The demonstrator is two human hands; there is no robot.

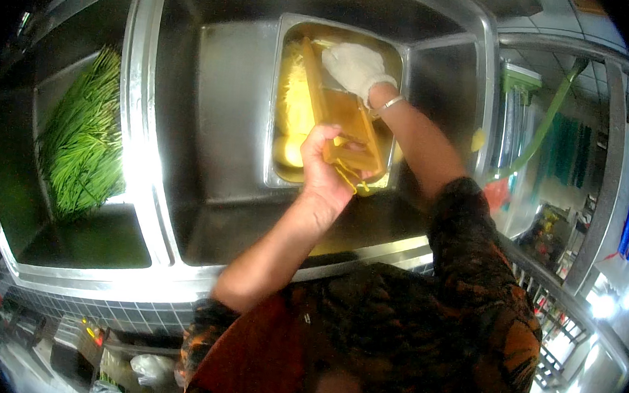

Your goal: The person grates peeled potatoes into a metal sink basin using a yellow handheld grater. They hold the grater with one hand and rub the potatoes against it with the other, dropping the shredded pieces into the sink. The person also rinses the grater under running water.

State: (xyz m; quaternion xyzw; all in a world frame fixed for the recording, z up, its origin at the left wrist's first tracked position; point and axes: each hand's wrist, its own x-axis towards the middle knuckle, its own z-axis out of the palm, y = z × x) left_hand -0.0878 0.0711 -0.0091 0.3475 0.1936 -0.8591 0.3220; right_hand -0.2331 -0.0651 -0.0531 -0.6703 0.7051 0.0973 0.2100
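My left hand (323,163) is bare and grips the near end of a wooden hand grater (342,109), where a yellow cord loop hangs down. The grater slants across a rectangular metal pan (276,97). My right hand (354,68), in a white knitted glove, rests over the grater's far part, on its metal plate. Whatever lies under the glove is hidden. Pale yellow shreds (299,94) heap up along the pan's left side. Smooth yellow peeled pieces (292,151), perhaps potatoes, lie at its near left corner.
The pan stands inside a deep stainless steel sink basin (226,110). Beyond the steel divider (147,125), a second basin holds a bundle of long green stalks (87,137). A green hose (548,121) curves down at the right. Below left stands a crate (136,372) with bagged goods.
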